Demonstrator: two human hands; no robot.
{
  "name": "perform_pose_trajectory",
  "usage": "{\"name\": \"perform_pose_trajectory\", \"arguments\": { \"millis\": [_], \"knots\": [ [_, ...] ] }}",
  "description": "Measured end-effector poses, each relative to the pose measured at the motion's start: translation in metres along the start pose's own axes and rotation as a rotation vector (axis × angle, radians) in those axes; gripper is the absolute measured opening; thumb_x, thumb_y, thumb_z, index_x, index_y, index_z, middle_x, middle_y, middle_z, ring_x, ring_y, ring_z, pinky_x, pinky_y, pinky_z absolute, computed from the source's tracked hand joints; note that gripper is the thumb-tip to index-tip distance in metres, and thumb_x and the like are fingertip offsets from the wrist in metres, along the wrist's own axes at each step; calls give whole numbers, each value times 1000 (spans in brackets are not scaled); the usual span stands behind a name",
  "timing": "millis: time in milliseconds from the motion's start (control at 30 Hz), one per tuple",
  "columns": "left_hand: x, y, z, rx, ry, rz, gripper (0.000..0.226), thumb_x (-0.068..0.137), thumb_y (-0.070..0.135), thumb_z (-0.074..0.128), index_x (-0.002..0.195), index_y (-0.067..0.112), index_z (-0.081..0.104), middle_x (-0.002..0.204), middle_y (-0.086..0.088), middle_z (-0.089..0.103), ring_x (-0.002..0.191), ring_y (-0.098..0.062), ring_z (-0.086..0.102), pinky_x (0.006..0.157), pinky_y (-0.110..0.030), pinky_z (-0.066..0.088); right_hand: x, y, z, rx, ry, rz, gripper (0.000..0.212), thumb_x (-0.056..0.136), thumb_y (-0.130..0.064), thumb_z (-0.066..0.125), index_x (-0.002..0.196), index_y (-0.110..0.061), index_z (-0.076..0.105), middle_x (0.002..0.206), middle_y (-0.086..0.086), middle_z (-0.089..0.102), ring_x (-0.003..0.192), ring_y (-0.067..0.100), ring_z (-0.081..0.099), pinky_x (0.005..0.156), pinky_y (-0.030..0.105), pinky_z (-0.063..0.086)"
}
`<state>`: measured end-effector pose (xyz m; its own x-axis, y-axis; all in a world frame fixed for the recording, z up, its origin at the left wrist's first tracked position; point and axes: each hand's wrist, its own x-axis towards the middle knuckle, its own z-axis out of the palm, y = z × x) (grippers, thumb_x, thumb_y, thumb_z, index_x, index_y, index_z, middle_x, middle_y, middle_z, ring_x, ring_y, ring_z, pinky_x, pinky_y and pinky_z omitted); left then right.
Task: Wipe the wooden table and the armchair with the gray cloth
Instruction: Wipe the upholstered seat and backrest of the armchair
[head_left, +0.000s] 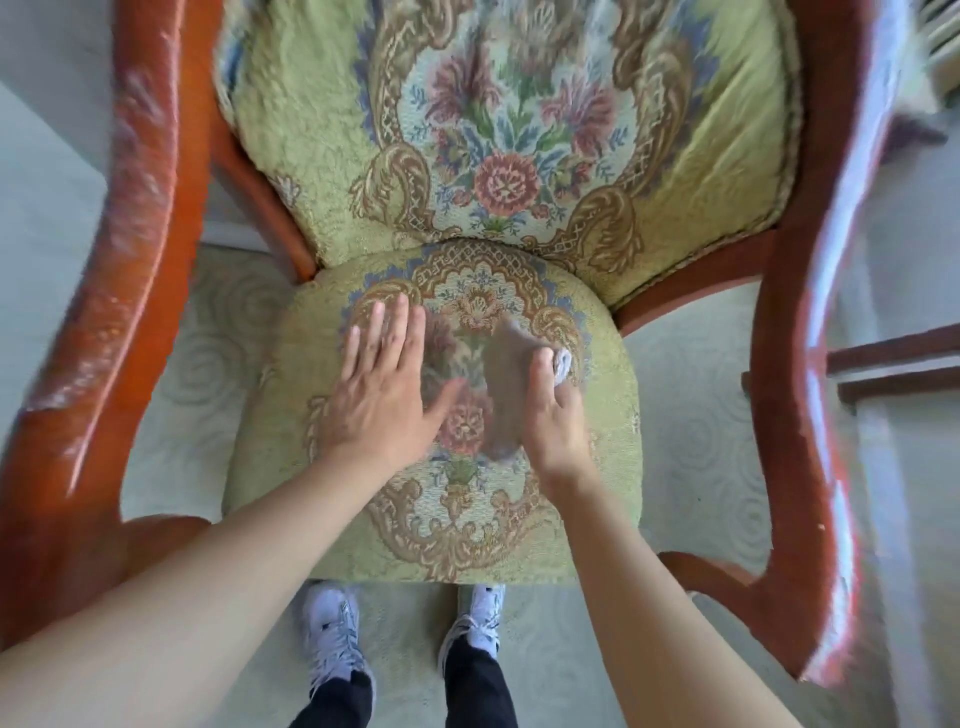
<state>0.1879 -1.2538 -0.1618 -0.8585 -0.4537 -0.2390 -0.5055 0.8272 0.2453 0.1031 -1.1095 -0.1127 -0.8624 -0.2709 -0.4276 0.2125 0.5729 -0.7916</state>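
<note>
The armchair has a green floral seat cushion (291, 415), a matching padded back, and glossy red-brown wooden arms (119, 270) on both sides. My left hand (387, 384) lies flat on the seat, fingers spread, holding nothing. My right hand (553, 410) sits just right of it on the seat's middle, closed on the gray cloth (506, 374). The cloth is blurred by motion and hangs from my fingers against the cushion. The wooden table is out of view.
The right armrest (810, 312) curves close beside my right forearm. Pale patterned carpet (691, 431) shows around the seat. My two white sneakers (332, 639) stand at the chair's front edge. Dark wooden rails (893, 358) stick in at the far right.
</note>
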Motion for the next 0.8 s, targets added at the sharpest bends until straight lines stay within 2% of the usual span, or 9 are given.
{"name": "perform_pose_trajectory", "arguments": {
  "millis": [67, 167, 267, 333, 367, 433, 533, 667, 800],
  "knots": [
    [-8, 4, -48, -28, 11, 7, 87, 91, 67, -5, 159, 14, -12, 165, -7, -23, 152, -26, -22, 123, -43, -16, -12, -51, -10, 18, 29, -75, 44, 105, -48, 31, 110, -22, 66, 100, 0, 69, 90, 9, 65, 77, 27, 52],
    [-23, 10, -120, -72, 37, 7, 91, 86, 66, -13, 160, 13, -5, 165, -10, -19, 152, -28, -21, 118, -41, -22, -44, -117, -29, -18, 87, -118, 51, 106, -44, 31, 112, -11, 70, 98, 2, 67, 92, 17, 64, 80, 32, 51],
    [-33, 12, -185, -111, 70, 54, 85, 91, 67, -6, 160, 17, -7, 164, -7, -25, 149, -22, -28, 114, -37, -29, -73, -166, -47, 4, 120, -48, 55, 104, -49, 31, 111, -9, 68, 102, 8, 69, 94, 22, 63, 85, 38, 51],
    [-35, 12, -224, -148, 95, 119, 81, 94, 66, 3, 160, 19, -7, 162, -3, -28, 146, -16, -32, 111, -31, -31, -86, -193, -58, 130, 149, 34, 49, 102, -53, 33, 98, -17, 65, 99, 3, 67, 90, 16, 63, 88, 39, 51],
    [-35, 10, -241, -146, 102, 163, 80, 94, 65, 5, 159, 20, -7, 161, -2, -28, 145, -14, -32, 112, -29, -29, -90, -205, -64, 196, 171, 65, 49, 101, -56, 33, 98, -18, 64, 99, 0, 65, 90, 13, 61, 89, 36, 51],
    [-33, 5, -271, -104, 110, 227, 80, 95, 66, 8, 159, 21, -7, 162, 0, -26, 145, -13, -30, 116, -29, -23, -92, -225, -77, 304, 212, 93, 56, 100, -58, 33, 120, -15, 62, 108, 0, 64, 100, 16, 61, 93, 35, 49],
    [-21, -5, -305, -37, 123, 234, 80, 96, 67, 10, 159, 23, -10, 163, 0, -24, 149, -15, -25, 118, -32, -19, -80, -247, -92, 369, 283, 76, 54, 99, -59, 34, 122, -18, 60, 100, -5, 66, 95, 14, 62, 80, 30, 49],
    [4, -4, -323, -16, 101, 190, 79, 98, 68, 14, 159, 23, -11, 163, -1, -24, 150, -17, -23, 120, -33, -17, -45, -270, -102, 430, 414, 88, 62, 98, -60, 36, 125, -10, 63, 111, 6, 68, 94, 21, 63, 81, 32, 49],
    [33, 1, -316, 86, 33, 155, 79, 96, 69, 7, 157, 23, -15, 163, -2, -25, 151, -18, -23, 121, -36, -17, 6, -282, -115, 467, 481, 121, 64, 97, -60, 38, 123, -8, 64, 113, 11, 69, 78, 16, 61, 75, 28, 43]
  ]
}}
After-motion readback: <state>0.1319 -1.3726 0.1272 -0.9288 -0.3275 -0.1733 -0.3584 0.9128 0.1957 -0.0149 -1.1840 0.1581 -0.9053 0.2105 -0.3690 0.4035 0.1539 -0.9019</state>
